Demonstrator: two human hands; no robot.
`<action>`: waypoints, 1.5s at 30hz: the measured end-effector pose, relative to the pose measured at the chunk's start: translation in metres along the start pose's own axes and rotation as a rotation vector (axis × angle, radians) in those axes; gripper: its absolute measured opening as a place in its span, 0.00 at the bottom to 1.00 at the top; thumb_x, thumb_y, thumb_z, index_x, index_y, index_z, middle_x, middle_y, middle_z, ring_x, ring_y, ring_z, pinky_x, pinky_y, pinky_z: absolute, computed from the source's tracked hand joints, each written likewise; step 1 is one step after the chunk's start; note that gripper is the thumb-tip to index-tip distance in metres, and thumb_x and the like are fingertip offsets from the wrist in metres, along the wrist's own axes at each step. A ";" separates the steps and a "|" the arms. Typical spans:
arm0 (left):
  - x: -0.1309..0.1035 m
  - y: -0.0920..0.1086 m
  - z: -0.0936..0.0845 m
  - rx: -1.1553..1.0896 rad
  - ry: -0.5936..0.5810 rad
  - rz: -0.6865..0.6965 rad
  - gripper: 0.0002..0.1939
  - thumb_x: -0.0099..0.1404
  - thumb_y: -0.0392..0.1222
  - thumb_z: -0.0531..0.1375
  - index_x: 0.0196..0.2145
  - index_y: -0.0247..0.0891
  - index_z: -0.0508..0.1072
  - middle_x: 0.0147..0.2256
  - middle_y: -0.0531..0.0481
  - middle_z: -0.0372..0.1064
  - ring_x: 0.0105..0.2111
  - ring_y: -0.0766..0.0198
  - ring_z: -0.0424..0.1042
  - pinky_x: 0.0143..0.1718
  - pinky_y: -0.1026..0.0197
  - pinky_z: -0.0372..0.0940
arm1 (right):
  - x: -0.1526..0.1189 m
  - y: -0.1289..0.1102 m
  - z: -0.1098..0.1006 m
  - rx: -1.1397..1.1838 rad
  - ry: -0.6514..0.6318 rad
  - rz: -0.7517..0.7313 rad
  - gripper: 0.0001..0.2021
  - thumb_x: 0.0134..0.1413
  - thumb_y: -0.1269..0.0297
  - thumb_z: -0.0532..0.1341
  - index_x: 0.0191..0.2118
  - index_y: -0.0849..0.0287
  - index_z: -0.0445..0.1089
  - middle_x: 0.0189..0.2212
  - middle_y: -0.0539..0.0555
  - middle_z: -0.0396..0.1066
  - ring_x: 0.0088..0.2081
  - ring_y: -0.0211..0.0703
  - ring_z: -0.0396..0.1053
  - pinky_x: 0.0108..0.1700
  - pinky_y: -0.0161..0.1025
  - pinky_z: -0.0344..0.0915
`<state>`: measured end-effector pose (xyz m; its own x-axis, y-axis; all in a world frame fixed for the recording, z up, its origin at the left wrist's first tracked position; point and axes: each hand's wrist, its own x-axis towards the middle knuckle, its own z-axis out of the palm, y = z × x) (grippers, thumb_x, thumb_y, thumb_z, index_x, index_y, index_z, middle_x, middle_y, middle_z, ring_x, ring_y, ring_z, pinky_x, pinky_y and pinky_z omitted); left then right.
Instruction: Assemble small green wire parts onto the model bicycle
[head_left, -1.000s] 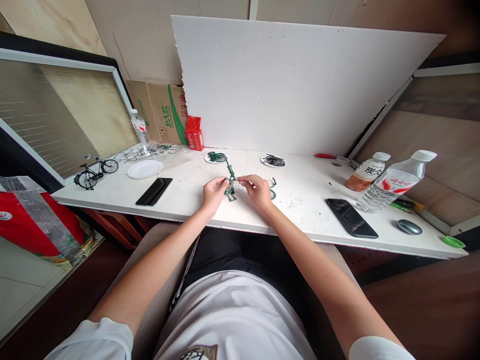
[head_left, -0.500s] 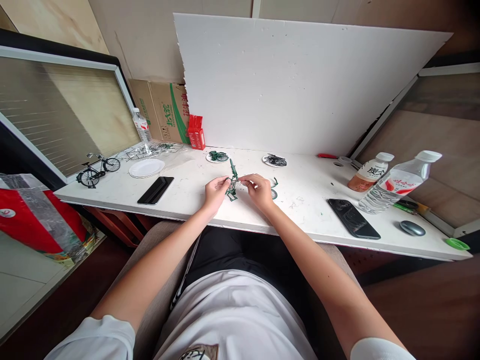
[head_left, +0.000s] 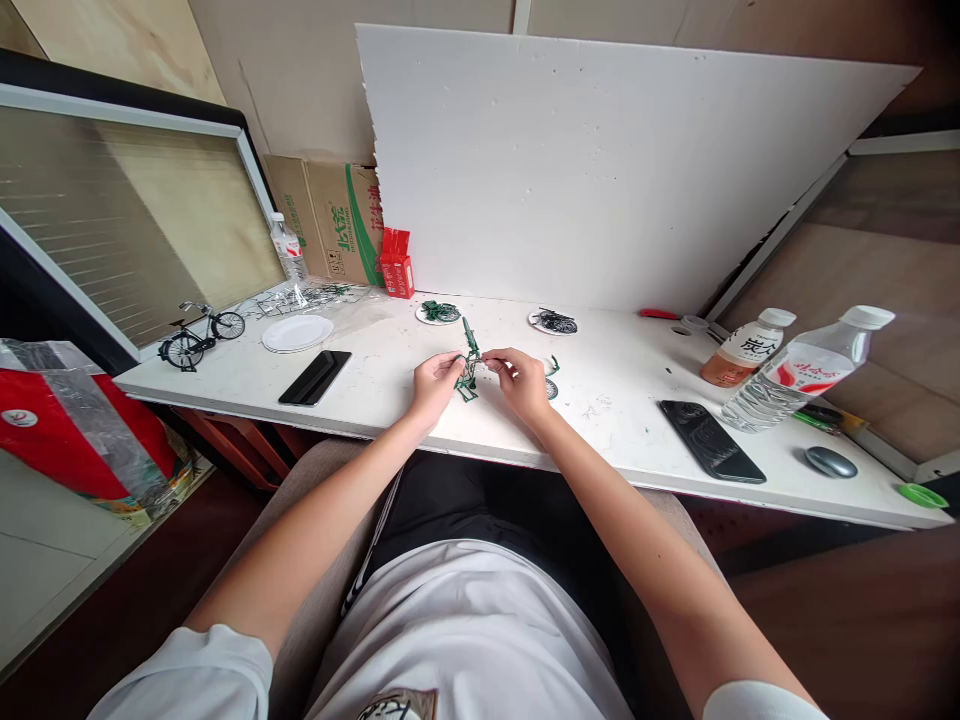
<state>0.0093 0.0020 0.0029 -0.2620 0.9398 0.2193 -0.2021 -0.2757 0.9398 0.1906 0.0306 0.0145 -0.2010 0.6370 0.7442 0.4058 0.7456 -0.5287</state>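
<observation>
A green model bicycle frame is held upright above the white table, between my hands. My left hand pinches it from the left side. From the right, my right hand has thumb and forefinger pinched together at the frame; whatever small piece is between them is too small to make out. Just right of that hand lie a small wheel and a curved green part. Behind are a plate of green parts and a plate of black parts.
At the left stand a black model bicycle, a white plate and a phone. At the right are a second phone, bottles and a mouse. A white board rises behind.
The camera view has shifted slightly, moving the table's contents a little to the right in the picture. Both hands keep nearly the same pose at the green frame.
</observation>
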 end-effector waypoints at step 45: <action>0.004 0.002 -0.004 -0.127 0.035 -0.064 0.22 0.60 0.44 0.75 0.50 0.34 0.80 0.39 0.43 0.80 0.41 0.58 0.78 0.53 0.53 0.68 | 0.000 -0.010 -0.003 -0.129 -0.099 0.073 0.19 0.76 0.48 0.54 0.45 0.56 0.75 0.40 0.57 0.80 0.35 0.45 0.73 0.40 0.42 0.68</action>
<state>0.0039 0.0041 0.0044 -0.2771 0.9493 0.1487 -0.3368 -0.2409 0.9102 0.1889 0.0222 0.0212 -0.2510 0.7097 0.6583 0.5320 0.6693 -0.5187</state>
